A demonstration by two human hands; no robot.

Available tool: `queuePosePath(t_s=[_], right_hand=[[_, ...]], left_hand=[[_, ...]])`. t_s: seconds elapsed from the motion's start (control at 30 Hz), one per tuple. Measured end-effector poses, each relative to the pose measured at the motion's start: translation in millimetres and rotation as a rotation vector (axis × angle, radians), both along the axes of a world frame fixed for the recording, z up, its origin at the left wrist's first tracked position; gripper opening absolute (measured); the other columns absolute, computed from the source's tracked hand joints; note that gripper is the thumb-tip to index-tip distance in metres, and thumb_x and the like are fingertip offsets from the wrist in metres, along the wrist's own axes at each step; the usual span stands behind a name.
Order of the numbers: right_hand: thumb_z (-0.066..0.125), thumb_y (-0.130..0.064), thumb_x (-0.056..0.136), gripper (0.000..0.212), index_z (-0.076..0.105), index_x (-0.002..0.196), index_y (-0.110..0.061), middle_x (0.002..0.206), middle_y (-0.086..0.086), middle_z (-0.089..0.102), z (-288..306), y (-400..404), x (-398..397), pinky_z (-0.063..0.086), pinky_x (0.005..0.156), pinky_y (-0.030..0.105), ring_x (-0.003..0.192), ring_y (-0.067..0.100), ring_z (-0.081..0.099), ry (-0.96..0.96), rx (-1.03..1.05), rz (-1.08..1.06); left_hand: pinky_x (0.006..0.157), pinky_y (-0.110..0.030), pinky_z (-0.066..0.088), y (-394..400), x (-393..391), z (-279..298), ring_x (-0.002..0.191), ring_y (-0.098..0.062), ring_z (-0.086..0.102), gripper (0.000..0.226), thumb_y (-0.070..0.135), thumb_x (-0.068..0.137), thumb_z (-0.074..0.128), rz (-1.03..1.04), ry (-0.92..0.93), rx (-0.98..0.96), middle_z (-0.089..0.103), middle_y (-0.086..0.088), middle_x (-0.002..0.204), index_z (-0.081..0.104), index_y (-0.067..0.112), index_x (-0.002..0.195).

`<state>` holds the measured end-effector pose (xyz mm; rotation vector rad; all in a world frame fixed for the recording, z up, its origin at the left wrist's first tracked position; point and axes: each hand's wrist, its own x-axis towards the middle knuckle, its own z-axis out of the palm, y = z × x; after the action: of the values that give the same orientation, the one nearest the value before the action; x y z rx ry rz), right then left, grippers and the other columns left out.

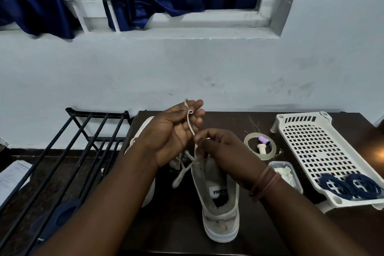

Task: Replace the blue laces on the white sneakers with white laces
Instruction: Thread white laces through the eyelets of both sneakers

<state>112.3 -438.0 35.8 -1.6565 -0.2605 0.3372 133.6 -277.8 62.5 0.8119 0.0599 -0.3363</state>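
1. White sneakers sit on the dark table [239, 122]: the nearer sneaker [218, 199] stands in the middle with its heel toward the front edge and its toe toward the wall, long axis running front to back
2. Second sneaker [143, 141] lies just to its left, mostly hidden under the left forearm, its long axis about parallel to the first
3. A white lace [190, 122] rises from the nearer sneaker's eyelets, running up and slightly left to a small curl at its upper end; loose lace strands cross below, over the shoe's opening
4. Left hand [172, 131] is held palm up above the shoes, fingers loosely spread, the lace lying across the fingers
5. Right hand [218, 145] is curled, its thumb and fingertips pinching the lace just above the tongue
6. A white perforated tray [315, 143] stands at the table's right edge, with two coiled blue laces [349, 186] in its near corner
7. A tape roll [260, 146] lies between tray and sneaker, a small clear tub [286, 174] just in front of it
8. A black metal rack [79, 143] stands off the table's left edge
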Motion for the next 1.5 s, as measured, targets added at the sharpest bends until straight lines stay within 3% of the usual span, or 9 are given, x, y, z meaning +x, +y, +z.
queuePosePath(t_s=[0.23,0.43,0.6,0.7,0.87,0.97,1.2,1.33,1.5], right_hand=[[0.059,-0.02,0.098,0.024,0.072,0.085,-0.005,0.051,-0.014,0.054,10.2,-41.6,23.7,0.034,0.049,0.012,0.046,-0.002,0.042,0.038,0.022,-0.282],[0.065,-0.028,0.094,0.034,0.065,0.066,-0.008,0.044,-0.01,0.046,-7.7,-70.5,34.6,0.034,0.051,0.022,0.041,0.004,0.04,-0.077,-0.283,-0.443],[0.062,-0.02,0.096,0.026,0.069,0.071,-0.014,0.044,-0.023,0.052,-15.2,-39.2,28.4,0.032,0.049,0.009,0.043,-0.008,0.048,-0.157,-0.336,-0.284],[0.06,-0.018,0.097,0.02,0.067,0.079,-0.016,0.048,-0.026,0.054,-16.3,-26.8,27.2,0.034,0.051,0.009,0.047,-0.007,0.05,-0.19,-0.325,-0.236],[0.051,-0.009,0.098,0.012,0.06,0.099,-0.017,0.069,-0.003,0.065,-14.4,-21.3,21.9,0.042,0.059,0.021,0.061,0.005,0.057,-0.064,-0.177,-0.169],[0.05,-0.006,0.099,0.01,0.055,0.103,-0.013,0.071,0.001,0.068,-10.0,-23.7,20.4,0.038,0.051,0.019,0.05,0.003,0.049,-0.071,-0.175,-0.114],[0.063,-0.008,0.09,0.006,0.067,0.09,-0.012,0.072,0.006,0.074,-7.9,-39.2,26.2,0.042,0.058,0.03,0.057,0.015,0.053,-0.1,-0.244,-0.105],[0.065,-0.007,0.09,0.014,0.075,0.084,-0.014,0.075,0.005,0.075,-11.6,-51.8,28.4,0.049,0.062,0.027,0.06,0.014,0.057,-0.068,-0.289,-0.121],[0.057,-0.002,0.095,0.023,0.075,0.091,-0.016,0.081,0.003,0.075,-12.7,-37.0,30.0,0.046,0.054,0.025,0.06,0.008,0.06,-0.125,-0.25,-0.169]], left_hand=[[0.064,-0.029,0.061,24.1,14.9,-24.3,0.087,-0.019,0.07,0.016,-0.005,0.103,0.041,0.359,0.3,-0.268,0.072,-0.012,0.102,0.056,-0.002,0.1],[0.105,-0.046,0.049,18.7,22.6,-33.2,0.118,-0.032,0.062,0.018,-0.003,0.105,0.037,0.486,0.393,-0.204,0.062,-0.024,0.118,0.052,-0.005,0.116],[0.059,-0.034,0.049,-5.8,5.8,-42.9,0.061,-0.024,0.054,0.02,0.017,0.103,0.054,0.091,0.296,0.651,0.054,-0.022,0.087,0.053,0.007,0.086],[0.059,-0.032,0.042,-23.9,-8.1,-42.3,0.056,-0.019,0.051,0.039,0.038,0.094,0.065,0.028,-0.048,1.376,0.058,-0.01,0.064,0.057,0.012,0.066],[0.066,-0.035,0.053,-22.9,-17.8,-51.1,0.069,-0.018,0.064,0.042,0.06,0.083,0.063,0.252,-0.313,1.851,0.067,0.003,0.067,0.066,0.019,0.074],[0.086,-0.04,0.054,-20.0,-10.8,-54.1,0.101,-0.017,0.067,0.035,0.044,0.083,0.059,0.216,-0.616,1.732,0.073,0.008,0.107,0.068,0.031,0.113],[0.076,-0.028,0.057,-15.0,-7.4,-47.6,0.075,0.004,0.069,0.036,0.004,0.083,0.053,0.22,-0.464,1.386,0.074,0.016,0.078,0.078,0.029,0.091],[0.077,-0.01,0.049,7.7,-0.2,-39.1,0.088,0.004,0.068,0.031,0.009,0.091,0.059,0.433,-0.39,1.536,0.076,0.015,0.092,0.079,0.028,0.103],[0.079,-0.04,0.049,11.9,-2.8,-30.2,0.087,-0.03,0.064,0.043,0.006,0.082,0.055,0.778,-0.835,1.844,0.077,-0.002,0.096,0.077,0.022,0.115]])
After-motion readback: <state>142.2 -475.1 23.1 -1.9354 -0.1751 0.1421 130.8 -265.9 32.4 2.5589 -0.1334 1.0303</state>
